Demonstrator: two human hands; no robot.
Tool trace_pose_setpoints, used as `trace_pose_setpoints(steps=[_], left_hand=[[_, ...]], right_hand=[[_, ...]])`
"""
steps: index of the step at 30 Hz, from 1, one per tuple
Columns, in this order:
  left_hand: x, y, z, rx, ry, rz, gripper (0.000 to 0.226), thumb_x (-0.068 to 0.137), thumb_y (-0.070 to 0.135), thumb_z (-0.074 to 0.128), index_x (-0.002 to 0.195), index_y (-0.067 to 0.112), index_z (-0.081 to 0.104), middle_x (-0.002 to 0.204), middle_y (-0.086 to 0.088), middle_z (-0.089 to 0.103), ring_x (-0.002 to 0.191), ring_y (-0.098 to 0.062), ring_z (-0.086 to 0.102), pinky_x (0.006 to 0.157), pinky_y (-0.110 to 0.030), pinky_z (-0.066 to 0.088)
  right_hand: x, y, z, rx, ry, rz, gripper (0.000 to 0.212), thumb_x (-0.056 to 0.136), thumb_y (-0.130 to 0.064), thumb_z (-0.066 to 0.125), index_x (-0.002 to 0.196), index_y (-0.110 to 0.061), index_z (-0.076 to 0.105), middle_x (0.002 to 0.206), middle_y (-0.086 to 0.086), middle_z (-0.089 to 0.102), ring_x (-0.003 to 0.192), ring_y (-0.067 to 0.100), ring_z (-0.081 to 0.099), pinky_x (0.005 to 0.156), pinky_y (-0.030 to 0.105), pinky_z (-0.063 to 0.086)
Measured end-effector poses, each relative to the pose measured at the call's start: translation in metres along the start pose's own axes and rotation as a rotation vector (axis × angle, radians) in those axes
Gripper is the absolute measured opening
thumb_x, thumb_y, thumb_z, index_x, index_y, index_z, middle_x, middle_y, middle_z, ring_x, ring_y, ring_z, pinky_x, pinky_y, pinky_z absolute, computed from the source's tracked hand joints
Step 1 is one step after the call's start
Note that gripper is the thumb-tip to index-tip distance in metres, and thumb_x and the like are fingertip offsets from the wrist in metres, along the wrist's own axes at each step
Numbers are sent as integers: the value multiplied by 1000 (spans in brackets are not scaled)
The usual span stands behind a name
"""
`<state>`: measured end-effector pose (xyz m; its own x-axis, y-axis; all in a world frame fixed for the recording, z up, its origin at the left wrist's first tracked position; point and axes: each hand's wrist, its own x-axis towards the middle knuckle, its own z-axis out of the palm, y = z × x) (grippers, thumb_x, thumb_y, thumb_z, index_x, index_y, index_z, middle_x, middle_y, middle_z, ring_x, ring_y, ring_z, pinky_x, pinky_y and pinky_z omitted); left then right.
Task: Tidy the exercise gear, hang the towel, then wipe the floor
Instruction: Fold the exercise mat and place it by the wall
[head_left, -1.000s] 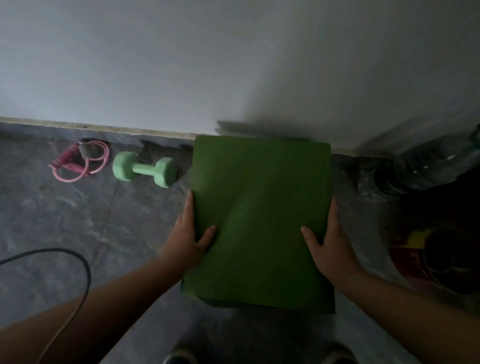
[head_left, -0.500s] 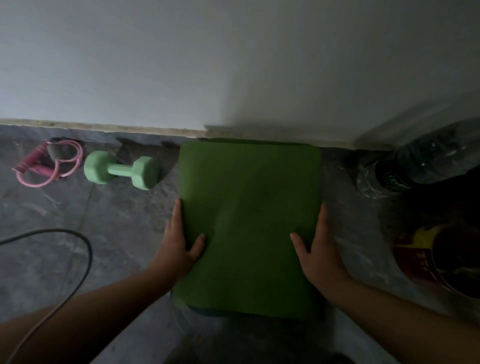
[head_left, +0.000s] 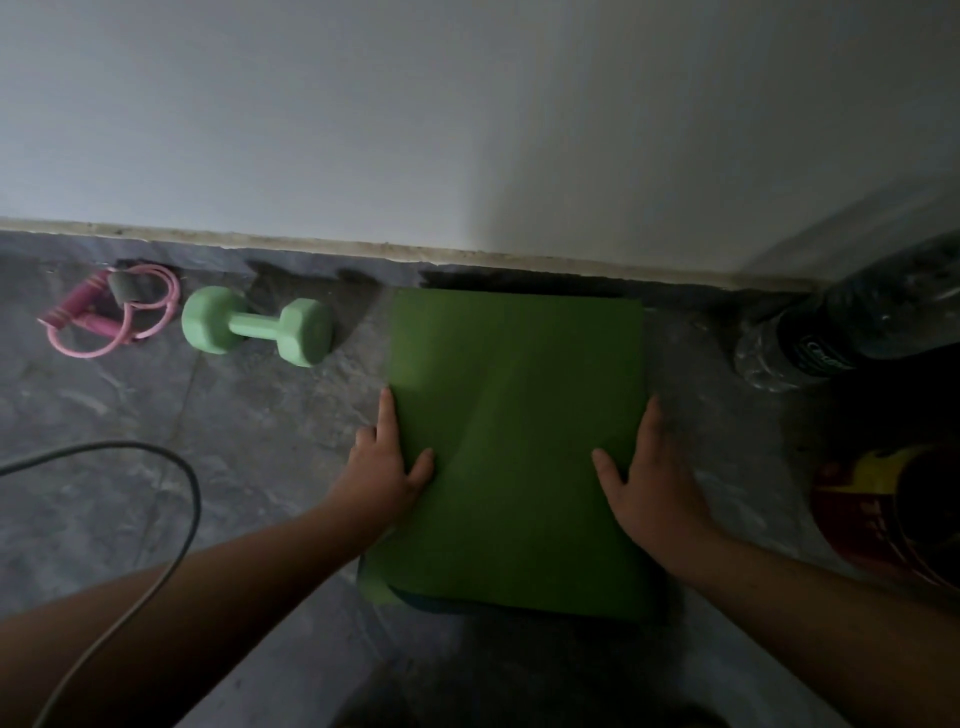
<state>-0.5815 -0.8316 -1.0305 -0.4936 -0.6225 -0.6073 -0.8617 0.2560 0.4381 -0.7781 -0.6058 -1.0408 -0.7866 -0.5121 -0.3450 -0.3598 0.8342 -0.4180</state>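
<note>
Only the head view here, so one angle. The folded green mat (head_left: 514, 441) lies flat on the floor (head_left: 234, 457), its far edge close to the wall (head_left: 467, 130), just beside the skirting. Left hand (head_left: 382, 470) holds the mat's left edge, thumb laid on top and fingers along the side; right hand (head_left: 652, 478) mirrors it on the right edge. Both hands are clamped on the mat rather than lying loose.

My take on doing this bit well: keep both sides level and nudge it square to the wall so the layers don't slide apart. A darker layer peeks out at the near left corner, so press that in.

Materials: the mat looks like matte foam, soft rounded corners, slab-shaped. The mint dumbbell (head_left: 257, 327) has faceted heads with a smooth coating, and sits left of the mat, apart from it. The pink jump rope (head_left: 111, 314) is coiled further left. The floor is grey and marbled. A clear plastic bottle (head_left: 852, 322) lies on the right.
</note>
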Motion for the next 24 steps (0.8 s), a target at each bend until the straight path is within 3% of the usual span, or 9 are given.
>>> trace_pose_setpoints(steps=[3,5,8,11,16,24], left_hand=[[-1,2,-2,252,142,90,94,91,57,50,154,31,-15,158,-14,17,142,-35,28,111,-53,34],[-4,0,-3,426,233,245,88,92,57,44,155,28,-10,164,-12,6,150,-33,8,119,-53,20],[-3,4,-4,479,254,425,81,95,55,36,157,24,-5,165,-9,-2,151,-26,-9,122,-49,3],[13,17,-5,543,261,539,76,96,56,29,157,24,-4,165,-7,-5,151,-24,-12,123,-50,4],[48,34,-6,616,141,458,75,97,64,16,154,28,-16,163,-7,-18,149,-24,-22,123,-49,1],[54,26,2,669,95,454,78,95,66,14,153,28,-20,162,-9,-22,148,-26,-24,123,-50,0]], right_hand=[[3,-7,-11,-135,1,-19,98,90,-51,57,155,-6,-1,160,22,16,143,39,26,114,48,29],[3,-13,-19,-209,59,-169,96,89,-47,56,156,-6,1,163,20,5,147,39,16,119,50,23],[8,-25,-30,-318,106,-424,85,93,-45,45,156,-6,3,164,18,1,151,34,3,122,48,13],[25,-36,-30,-423,54,-499,80,96,-50,31,156,-4,4,164,18,1,152,31,0,123,46,7],[55,-27,-10,-538,-100,-442,87,92,-64,6,156,-5,-3,164,18,-5,152,29,-4,123,42,1],[58,-22,-2,-564,-141,-446,88,93,-64,6,155,-4,-5,164,18,-8,151,30,-7,123,43,-1]])
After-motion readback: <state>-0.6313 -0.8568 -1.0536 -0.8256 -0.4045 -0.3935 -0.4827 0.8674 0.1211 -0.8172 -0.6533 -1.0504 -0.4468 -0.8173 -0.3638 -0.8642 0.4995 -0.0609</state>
